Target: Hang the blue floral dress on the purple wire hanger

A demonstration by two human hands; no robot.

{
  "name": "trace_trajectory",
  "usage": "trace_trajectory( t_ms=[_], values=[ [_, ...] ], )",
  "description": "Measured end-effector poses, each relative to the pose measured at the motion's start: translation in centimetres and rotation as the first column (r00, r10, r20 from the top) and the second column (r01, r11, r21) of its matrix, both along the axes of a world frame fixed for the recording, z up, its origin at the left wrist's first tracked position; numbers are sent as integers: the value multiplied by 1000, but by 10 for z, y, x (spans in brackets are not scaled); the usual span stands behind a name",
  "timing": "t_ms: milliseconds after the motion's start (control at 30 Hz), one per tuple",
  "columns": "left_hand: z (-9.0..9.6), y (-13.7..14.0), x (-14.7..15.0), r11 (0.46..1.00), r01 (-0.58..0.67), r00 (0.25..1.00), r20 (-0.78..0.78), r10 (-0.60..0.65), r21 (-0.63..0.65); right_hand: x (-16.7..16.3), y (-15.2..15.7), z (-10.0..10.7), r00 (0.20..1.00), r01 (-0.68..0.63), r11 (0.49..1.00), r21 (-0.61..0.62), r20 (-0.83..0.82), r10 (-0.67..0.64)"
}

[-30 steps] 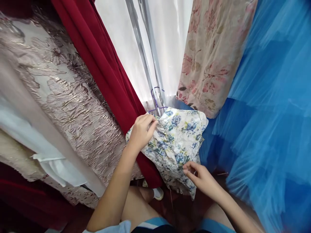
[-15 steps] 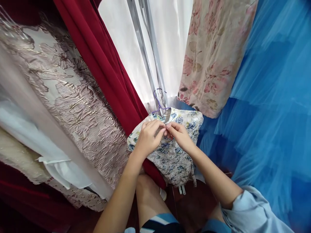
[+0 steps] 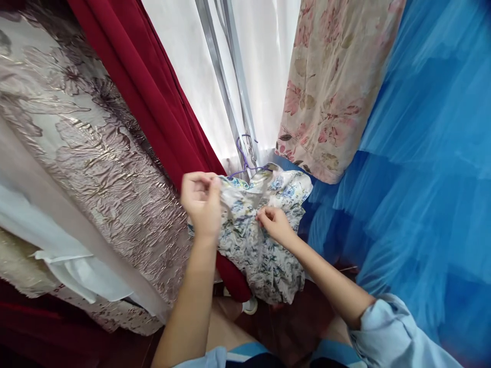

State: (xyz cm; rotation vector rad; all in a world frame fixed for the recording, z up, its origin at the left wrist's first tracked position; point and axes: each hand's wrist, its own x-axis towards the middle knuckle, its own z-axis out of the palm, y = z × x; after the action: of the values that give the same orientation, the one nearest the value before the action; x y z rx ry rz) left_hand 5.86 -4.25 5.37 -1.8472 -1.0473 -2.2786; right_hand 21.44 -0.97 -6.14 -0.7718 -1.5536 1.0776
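A white blouse or short dress with blue and green flowers hangs in front of me on a thin purple hanger. My left hand is raised at its shoulder on the left, thumb and fingers pinched together. Motion smears that area, so what the pinch holds, if anything, I cannot make out. Lower, at the middle of the front, my right hand has thumb and forefinger closed on the floral fabric. The cloth between the two hands looks blurred. Below, the garment's gathered lower part hangs loosely.
Left are a dark red cloth and a metallic floral brocade. Behind stand grey metal posts before white fabric. A pink-flowered garment and blue tulle layers hang at right. A shoe shows below.
My hands were together at the neckline. The left has moved away, left and up to the shoulder; the right is slightly lower on the front. The view has shifted a little.
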Motion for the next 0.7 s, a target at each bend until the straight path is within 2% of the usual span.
trace_trajectory(
  t_ms=[67, 133, 200, 233, 300, 400, 500, 600, 633, 700],
  values=[
    [4, 8, -37, 1000, -1, 993, 119, 0, 6, 8, -8, -17, 1000, -7, 999, -33, 17, 8],
    [-5, 15, -80, 995, -23, 977, 209, 42, -93, 15, -20, -32, 999, -36, 998, -59, 33, 38],
    [-28, 18, -115, 944, -26, 947, 294, 128, -328, 19, -32, -43, 994, -75, 995, -68, 69, 79],
    [-43, 19, -126, 886, -55, 937, 283, 205, -460, 19, -38, -49, 991, -91, 994, -68, 90, 97],
    [-81, 17, -134, 837, -76, 941, 240, 240, -542, 18, -47, -59, 983, -104, 992, -74, 146, 114],
    [-136, 11, -115, 805, -116, 960, 143, 242, -582, 19, -52, -78, 944, -97, 991, -89, 306, 120],
    [-170, 3, -76, 777, -68, 993, 36, 117, -625, 29, -53, -102, 836, -161, 984, -71, 521, 174],
    [-175, -9, -35, 752, 47, 996, -23, -82, -657, 44, -56, -120, 733, -204, 975, -91, 646, 213],
    [-171, -14, -22, 744, 98, 987, -29, -156, -661, 48, -57, -121, 723, -197, 975, -99, 658, 213],
    [-160, -22, 1, 726, 193, 954, -47, -297, -660, 53, -60, -114, 767, -182, 978, -99, 608, 204]
  ],
)
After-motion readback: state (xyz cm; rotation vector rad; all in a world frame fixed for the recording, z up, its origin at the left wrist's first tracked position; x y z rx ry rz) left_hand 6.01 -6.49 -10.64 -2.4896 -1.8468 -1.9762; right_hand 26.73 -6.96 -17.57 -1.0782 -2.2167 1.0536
